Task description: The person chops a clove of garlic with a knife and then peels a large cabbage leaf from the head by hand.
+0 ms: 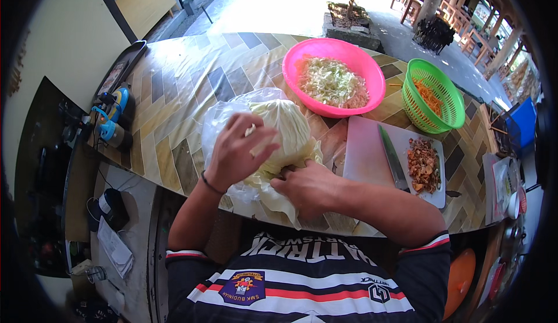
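Note:
A pale green head of cabbage (283,124) rests on a clear plastic bag (216,120) on the table before me. My left hand (242,146) is raised over the cabbage's left side, its fingers partly curled and blurred. A small pale scrap shows at those fingers, and whether it is held I cannot tell. Low on the cabbage, my right hand (311,188) grips a loose outer leaf (283,205), which hangs toward the table's near edge. The fingertips of this hand are partly hidden among the leaves.
Right of the cabbage, a knife (390,155) and chopped brown-orange pieces (423,166) lie on a white cutting board (364,153). Beyond stand a pink basin (375,85) of shredded cabbage and a green basket (453,98) with shredded carrot. Blue-topped containers (117,109) stand at the left edge.

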`<state>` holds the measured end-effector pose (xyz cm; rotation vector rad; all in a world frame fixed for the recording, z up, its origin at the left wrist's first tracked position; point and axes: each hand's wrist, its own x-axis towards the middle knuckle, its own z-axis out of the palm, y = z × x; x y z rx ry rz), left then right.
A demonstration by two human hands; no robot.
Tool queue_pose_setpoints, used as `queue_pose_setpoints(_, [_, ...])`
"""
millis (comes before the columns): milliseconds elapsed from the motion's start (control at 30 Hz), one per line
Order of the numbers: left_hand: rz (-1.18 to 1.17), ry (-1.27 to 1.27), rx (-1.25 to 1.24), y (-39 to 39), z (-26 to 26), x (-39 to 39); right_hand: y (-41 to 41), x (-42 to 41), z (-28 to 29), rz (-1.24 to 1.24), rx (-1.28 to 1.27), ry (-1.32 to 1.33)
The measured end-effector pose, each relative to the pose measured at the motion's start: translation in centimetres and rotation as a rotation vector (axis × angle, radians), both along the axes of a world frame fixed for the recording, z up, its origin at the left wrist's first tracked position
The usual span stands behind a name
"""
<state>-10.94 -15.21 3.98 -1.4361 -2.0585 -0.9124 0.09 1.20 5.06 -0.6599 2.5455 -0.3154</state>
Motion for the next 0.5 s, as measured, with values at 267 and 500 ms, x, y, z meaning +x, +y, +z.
queue_pose_setpoints(267, [-0.114, -0.307, -0.319, -5.6, -1.4, 2.1, -0.4, -0.9, 2.1, 0.016, 0.049, -0.08])
queue_pose_setpoints(500, [-0.075, -0.213, -0.329, -6.6, -1.8, 3.2, -0.2, -1.2, 2.3, 0.009, 0.035, -0.104])
